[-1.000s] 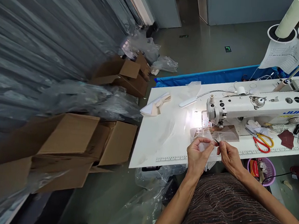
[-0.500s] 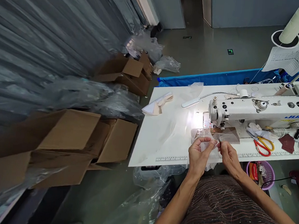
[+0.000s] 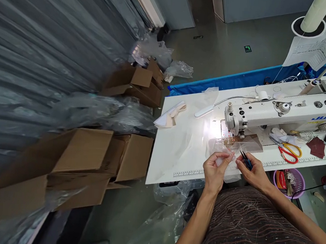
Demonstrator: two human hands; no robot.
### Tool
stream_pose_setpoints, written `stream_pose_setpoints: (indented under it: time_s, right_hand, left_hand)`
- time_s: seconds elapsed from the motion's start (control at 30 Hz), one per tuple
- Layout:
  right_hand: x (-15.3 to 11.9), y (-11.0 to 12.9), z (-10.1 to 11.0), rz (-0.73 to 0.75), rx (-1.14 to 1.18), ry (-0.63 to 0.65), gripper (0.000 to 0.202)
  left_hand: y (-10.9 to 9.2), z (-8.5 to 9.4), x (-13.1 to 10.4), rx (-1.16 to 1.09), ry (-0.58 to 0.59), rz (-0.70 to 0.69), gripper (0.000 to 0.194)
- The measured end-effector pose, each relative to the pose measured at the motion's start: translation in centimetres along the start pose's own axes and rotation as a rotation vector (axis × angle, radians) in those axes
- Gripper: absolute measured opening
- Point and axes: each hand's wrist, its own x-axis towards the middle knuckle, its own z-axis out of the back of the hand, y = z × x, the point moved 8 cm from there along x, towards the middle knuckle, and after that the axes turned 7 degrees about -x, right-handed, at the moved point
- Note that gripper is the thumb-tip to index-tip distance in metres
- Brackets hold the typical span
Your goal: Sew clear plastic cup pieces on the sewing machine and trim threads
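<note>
My left hand pinches a piece of sheer white fabric at the table's front edge. Close beside it, my right hand is closed around small dark thread snips, whose pointed blades face up and away from me. Just beyond my hands stands a white sewing machine, its needle area lit by a lamp. Under the presser foot lies a brownish translucent sheet. Orange-and-red-handled scissors rest to the right of the hands.
A folded cream and white fabric piece lies on the white table at left. Cardboard boxes and plastic bags stand on the floor. A purple basket sits below the table's right side. Thread cones stand at upper right.
My right hand has drawn slightly right, away from the left fingers, and the dark snips now show plainly in it. The left hand still pinches the sheer fabric. The view has shifted a little.
</note>
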Motion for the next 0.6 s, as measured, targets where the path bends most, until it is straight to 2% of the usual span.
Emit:
stream_pose_setpoints:
  time_s: [0.1,0.23,0.4,0.6]
  right_hand:
    - [-0.4,-0.1,0.6,0.007,-0.099,-0.001,0.043]
    - [-0.9,-0.8,0.4,-0.017,-0.11,0.054,0.061]
    - [-1.1,-1.6,-0.2,-0.069,-0.116,0.072,0.073]
    - [-0.9,-0.8,-0.4,-0.042,-0.188,0.079,0.076]
  left_hand:
    - [0.4,0.1,0.1,0.009,0.005,0.026,0.032]
    - [0.8,0.5,0.3,0.075,0.014,0.026,0.036]
    - [0.5,0.6,0.3,0.21,0.007,-0.051,0.031]
    - [-0.1,0.0,0.1,0.269,0.04,-0.11,0.027]
